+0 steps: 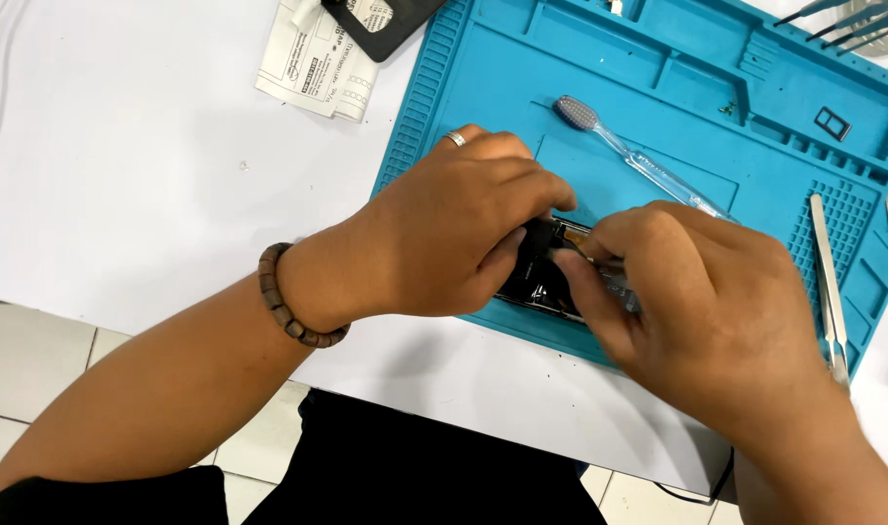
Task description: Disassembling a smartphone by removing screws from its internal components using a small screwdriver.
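**Both hands closed on the opened phone at the mat's near edge**

I see the opened phone (539, 277) lying on the blue work mat (658, 78), close to the mat's near edge and a little left of its middle. Its long axis seems to run along that near edge, slightly slanted, though my hands cover most of it.

My left hand (444, 233) comes in from the left and is clamped over the phone's left end, thumb underneath, fingers curled over the top. My right hand (697, 292) comes in from the right, its fingers pinched together on a thin tool (619, 284) whose tip meets the phone's upper right part. The two hands nearly touch above the phone, so neither is nearer; both are on it.

A clear-handled toothbrush (639, 160) lies diagonally further in on the mat, and metal tweezers (828, 282) rest along its right edge, well apart from my grip.
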